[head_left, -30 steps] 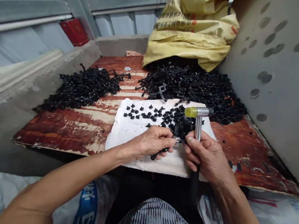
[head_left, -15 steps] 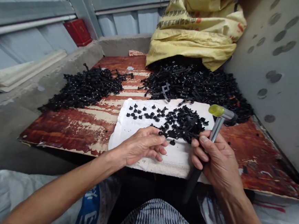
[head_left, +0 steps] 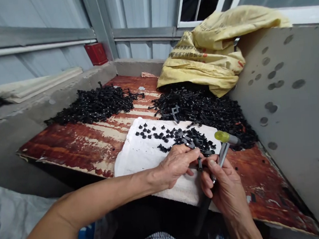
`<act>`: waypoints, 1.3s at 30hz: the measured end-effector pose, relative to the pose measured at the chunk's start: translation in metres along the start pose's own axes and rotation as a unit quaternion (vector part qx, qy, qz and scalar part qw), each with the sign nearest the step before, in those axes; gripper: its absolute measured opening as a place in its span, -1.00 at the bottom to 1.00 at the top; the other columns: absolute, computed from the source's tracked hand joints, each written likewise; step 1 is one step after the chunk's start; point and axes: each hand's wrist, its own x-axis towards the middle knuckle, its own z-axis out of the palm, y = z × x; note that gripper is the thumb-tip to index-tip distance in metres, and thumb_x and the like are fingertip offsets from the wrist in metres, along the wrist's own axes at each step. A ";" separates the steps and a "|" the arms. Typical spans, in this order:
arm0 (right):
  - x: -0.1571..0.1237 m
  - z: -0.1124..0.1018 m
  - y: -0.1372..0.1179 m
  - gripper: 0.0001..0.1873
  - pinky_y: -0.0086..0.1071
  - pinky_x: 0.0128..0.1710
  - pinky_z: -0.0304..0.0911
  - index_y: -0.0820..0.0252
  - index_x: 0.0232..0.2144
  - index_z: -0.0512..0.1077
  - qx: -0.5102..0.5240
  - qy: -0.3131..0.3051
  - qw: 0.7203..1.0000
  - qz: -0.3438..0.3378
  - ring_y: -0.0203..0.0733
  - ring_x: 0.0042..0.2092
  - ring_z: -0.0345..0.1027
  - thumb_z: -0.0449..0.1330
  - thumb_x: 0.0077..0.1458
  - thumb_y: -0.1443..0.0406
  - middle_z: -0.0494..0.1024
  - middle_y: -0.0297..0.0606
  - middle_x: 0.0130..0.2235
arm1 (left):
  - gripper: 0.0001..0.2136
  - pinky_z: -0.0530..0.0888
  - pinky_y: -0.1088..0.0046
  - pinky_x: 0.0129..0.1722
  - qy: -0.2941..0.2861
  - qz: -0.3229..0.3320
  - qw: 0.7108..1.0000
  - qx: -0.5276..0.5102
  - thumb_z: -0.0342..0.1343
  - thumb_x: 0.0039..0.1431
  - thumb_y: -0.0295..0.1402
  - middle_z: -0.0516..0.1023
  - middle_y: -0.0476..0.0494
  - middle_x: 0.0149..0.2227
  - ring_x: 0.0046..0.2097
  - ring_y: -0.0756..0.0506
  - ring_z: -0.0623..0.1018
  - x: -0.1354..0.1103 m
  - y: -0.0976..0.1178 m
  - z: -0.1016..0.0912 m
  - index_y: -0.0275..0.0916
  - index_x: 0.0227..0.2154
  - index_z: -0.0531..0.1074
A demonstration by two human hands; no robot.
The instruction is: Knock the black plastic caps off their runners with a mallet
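Observation:
My left hand (head_left: 178, 164) pinches a small black plastic part (head_left: 199, 163) over the white cloth pad (head_left: 140, 154). My right hand (head_left: 222, 184) is closed round the handle of a small hammer (head_left: 224, 138) with a yellow-green face and metal head; its thumb touches the same black part. Several loose black plastic pieces (head_left: 177, 136) lie scattered on the pad just beyond my fingers.
A worn red board (head_left: 75, 141) carries a black parts heap at the left (head_left: 92, 104) and a larger one at the right (head_left: 203, 108). A yellow sack (head_left: 212, 52) lies behind. A grey spotted panel (head_left: 294, 116) walls the right side; a red box (head_left: 96, 53) stands on the ledge.
My left hand moved right from the pad to meet my right hand and now pinches a black part. The hammer stays tilted right. The camera has tipped upward.

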 end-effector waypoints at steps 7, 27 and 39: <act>0.004 -0.001 -0.002 -0.55 -0.66 -0.84 0.03 0.08 -0.31 0.42 0.020 0.018 1.000 0.008 -0.52 -0.71 0.02 0.48 -0.21 0.08 0.41 -0.52 -0.56 | -0.60 0.44 0.45 -0.40 -0.083 0.001 0.995 0.047 0.29 -0.05 -0.03 0.54 -0.14 -0.41 -0.46 0.02 0.51 -0.008 0.007 -0.020 -0.35 -0.50 0.44; 0.000 -0.002 -0.001 -0.67 -0.60 -0.82 0.11 0.15 -0.40 0.46 -0.038 -0.035 0.998 0.029 -0.46 -0.65 0.15 0.44 -0.11 0.10 0.51 -0.34 -0.42 | -0.62 0.44 0.57 -0.59 -0.012 0.044 0.996 0.075 0.26 0.03 -0.05 0.45 -0.01 -0.51 -0.50 0.05 0.47 -0.017 0.011 -0.053 -0.27 -0.49 0.32; 0.001 -0.004 -0.001 -0.75 -0.61 -0.78 0.10 0.09 -0.36 0.50 -0.059 -0.052 0.996 0.039 -0.49 -0.66 0.09 0.41 -0.06 0.13 0.43 -0.41 -0.48 | -0.66 0.13 0.66 -0.76 -0.003 0.001 0.990 0.139 0.30 -0.01 -0.11 0.43 -0.01 -0.53 -0.65 0.13 0.36 -0.024 0.026 -0.097 -0.31 -0.45 0.40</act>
